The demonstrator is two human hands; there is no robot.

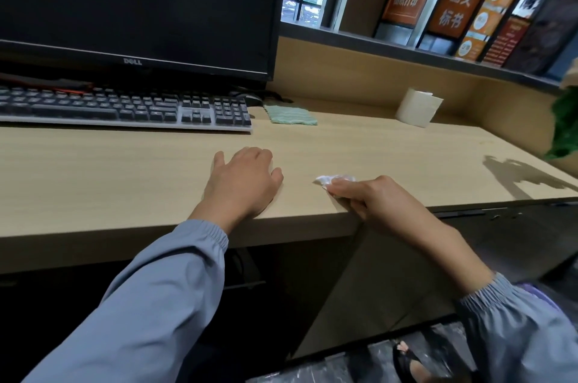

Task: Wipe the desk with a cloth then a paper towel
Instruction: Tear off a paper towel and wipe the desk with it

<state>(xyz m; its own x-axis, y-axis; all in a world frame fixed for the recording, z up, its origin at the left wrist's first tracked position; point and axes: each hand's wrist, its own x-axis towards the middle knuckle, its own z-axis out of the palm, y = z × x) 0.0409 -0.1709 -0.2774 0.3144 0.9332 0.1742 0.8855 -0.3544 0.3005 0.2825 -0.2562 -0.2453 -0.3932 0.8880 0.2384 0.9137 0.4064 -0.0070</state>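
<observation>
The light wooden desk (391, 148) fills the middle of the view. My right hand (375, 199) is at the desk's front edge and grips a crumpled white paper towel (333, 180), which lies against the desk top. My left hand (245, 179) rests on the desk top to the left of it, fingers curled under, holding nothing. A folded green cloth (291, 115) lies farther back, just right of the keyboard. A roll of white paper (417, 107) stands at the back right.
A dark keyboard (125, 109) and a black Dell monitor (134, 4) take up the back left. A mouse (250, 98) sits behind the cloth. A green plant (564, 123) is at the right edge. A raised shelf runs along the back.
</observation>
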